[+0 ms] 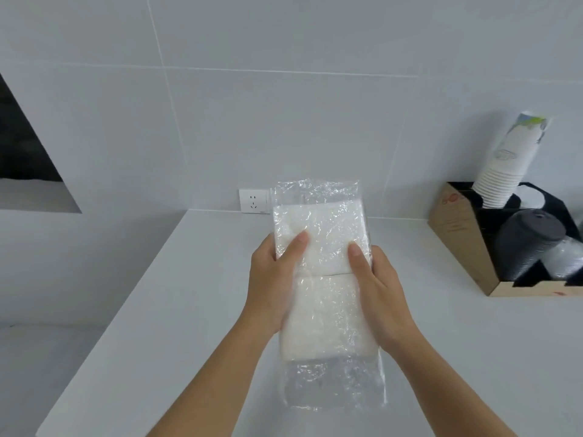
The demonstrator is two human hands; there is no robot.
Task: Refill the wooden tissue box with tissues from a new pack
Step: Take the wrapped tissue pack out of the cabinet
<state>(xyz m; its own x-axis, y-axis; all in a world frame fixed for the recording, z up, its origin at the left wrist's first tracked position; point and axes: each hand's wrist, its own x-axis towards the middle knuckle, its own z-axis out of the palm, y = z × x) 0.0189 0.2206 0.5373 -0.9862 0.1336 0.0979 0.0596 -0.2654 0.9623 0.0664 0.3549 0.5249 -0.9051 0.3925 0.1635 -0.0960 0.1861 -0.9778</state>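
Clear-wrapped tissue pack [321,279] clamped between left hand [273,279] and right hand [380,288], thumbs on top.

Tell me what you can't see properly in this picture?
- Wooden tissue box: not in the head view at all.
- Fingers of the left hand and right hand: behind the tissue pack; only the thumbs show.
- Whether the pack is opened: its crinkled clear plastic hides that.
- Cardboard organizer: cut off by the right edge; its print is too small to read.
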